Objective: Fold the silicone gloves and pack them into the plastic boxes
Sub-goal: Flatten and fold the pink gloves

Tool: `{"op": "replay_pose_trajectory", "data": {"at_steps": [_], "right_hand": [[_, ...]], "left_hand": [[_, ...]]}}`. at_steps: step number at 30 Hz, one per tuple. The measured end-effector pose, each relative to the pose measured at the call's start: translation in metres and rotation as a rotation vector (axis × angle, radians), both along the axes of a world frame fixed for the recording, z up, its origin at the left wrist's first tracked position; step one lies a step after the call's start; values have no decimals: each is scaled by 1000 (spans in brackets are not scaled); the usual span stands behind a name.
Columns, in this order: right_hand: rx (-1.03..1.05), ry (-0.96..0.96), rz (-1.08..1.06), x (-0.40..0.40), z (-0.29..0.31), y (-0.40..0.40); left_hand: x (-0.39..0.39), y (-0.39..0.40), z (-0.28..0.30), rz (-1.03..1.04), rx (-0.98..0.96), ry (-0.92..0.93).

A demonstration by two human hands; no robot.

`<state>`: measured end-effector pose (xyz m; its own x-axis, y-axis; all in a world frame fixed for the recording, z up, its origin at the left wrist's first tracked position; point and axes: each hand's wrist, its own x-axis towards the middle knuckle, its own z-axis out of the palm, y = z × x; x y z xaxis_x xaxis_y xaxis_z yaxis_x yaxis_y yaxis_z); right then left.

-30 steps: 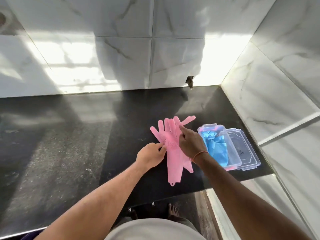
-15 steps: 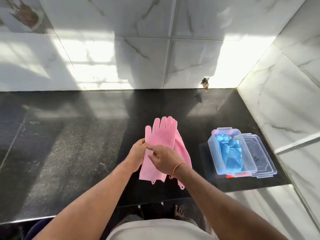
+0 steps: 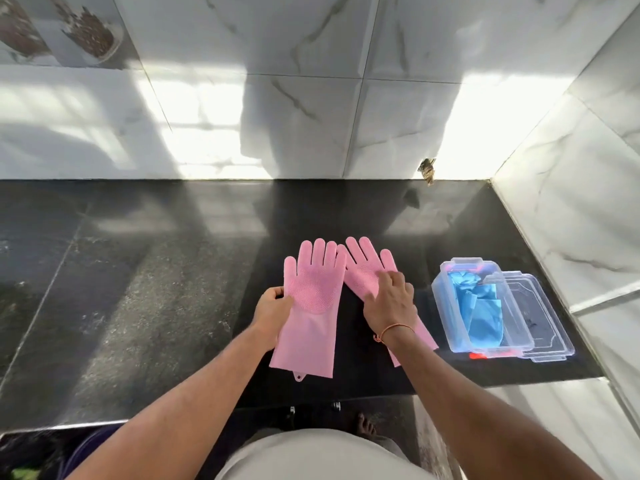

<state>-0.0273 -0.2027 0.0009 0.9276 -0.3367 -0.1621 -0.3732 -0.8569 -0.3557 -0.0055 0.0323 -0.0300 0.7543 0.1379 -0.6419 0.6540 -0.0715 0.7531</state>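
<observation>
You had both pink gloves spread flat on the near counter (image 3: pixel 173 289), left of the blue-filled box (image 3: pixel 481 306). Your left hand (image 3: pixel 272 308) pinched the left glove (image 3: pixel 311 306) edge; your right hand (image 3: pixel 389 303) pressed, fingers loosely spread, on the right glove (image 3: pixel 363 271). Folding seemingly came next, calling for stacking.

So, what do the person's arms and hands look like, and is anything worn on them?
Both forearms are bare, with no sleeves in view. The right hand has a thin orange thread bracelet at the wrist. The left hand wears nothing, no ring or watch.
</observation>
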Motion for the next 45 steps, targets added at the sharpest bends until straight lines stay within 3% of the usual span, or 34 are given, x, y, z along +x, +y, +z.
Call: {"op": "replay_pose_trajectory", "data": {"at_steps": [5, 10, 14, 21, 29, 40, 43, 45], "right_hand": [[56, 241, -248, 8, -3, -27], [-33, 317, -240, 12, -8, -36], [75, 296, -226, 12, -9, -38], [348, 183, -197, 7, 0, -50], [296, -61, -139, 9, 22, -90], [354, -136, -98, 10, 57, -107], [430, -167, -59, 14, 64, -96], [498, -188, -33, 19, 67, -84]], "left_hand": [[-11, -18, 7, -269, 690, -397], [-11, -24, -6, -847, 915, -554], [-13, -30, -31, -1093, 1035, -606], [-20, -49, -56, -1042, 996, -585], [-25, -90, -54, -959, 1043, -565], [-37, -137, -50, -1003, 1077, -555], [-31, -140, -39, -946, 898, -514], [-19, -139, -18, -724, 466, -503]]}}
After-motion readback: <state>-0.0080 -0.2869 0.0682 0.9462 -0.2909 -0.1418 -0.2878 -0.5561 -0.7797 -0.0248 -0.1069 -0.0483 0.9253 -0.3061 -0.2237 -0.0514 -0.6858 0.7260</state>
